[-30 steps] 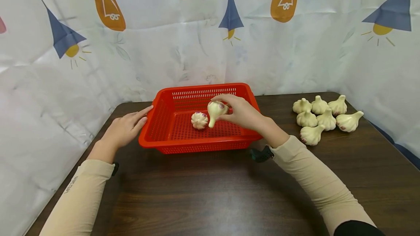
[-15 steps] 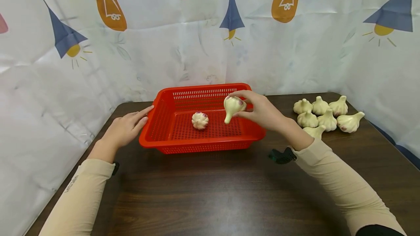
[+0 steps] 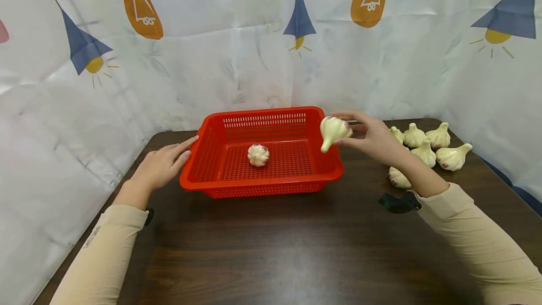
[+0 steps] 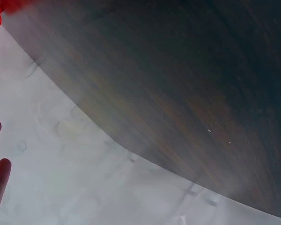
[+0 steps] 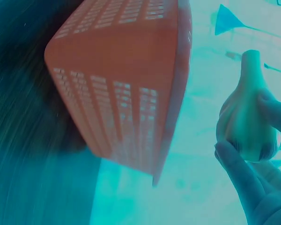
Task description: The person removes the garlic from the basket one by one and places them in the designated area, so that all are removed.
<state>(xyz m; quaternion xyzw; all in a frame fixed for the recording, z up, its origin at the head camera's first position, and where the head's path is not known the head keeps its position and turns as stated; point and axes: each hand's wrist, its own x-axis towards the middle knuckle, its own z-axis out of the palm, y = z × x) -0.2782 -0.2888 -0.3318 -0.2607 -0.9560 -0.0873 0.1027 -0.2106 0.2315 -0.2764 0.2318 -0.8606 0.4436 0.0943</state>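
My right hand (image 3: 370,138) pinches a garlic bulb (image 3: 333,130) between thumb and fingers, its stem pointing down, over the right rim of the red basket (image 3: 258,188). In the right wrist view the same garlic bulb (image 5: 249,122) sits between thumb and fingertips, beside the basket's slotted wall (image 5: 117,61). My left hand (image 3: 158,166) has its fingers extended, with the fingertips at the basket's left rim. A second garlic bulb (image 3: 258,155) lies inside on the basket floor.
Several garlic bulbs (image 3: 440,135) stand grouped at the back right of the dark wooden table (image 3: 262,244), some partly hidden behind my right hand and forearm. A patterned curtain (image 3: 262,69) hangs close behind the table.
My right hand has carried the garlic bulb rightward and up, from over the basket's middle to its right rim. The left hand and the bulb inside have stayed in place.
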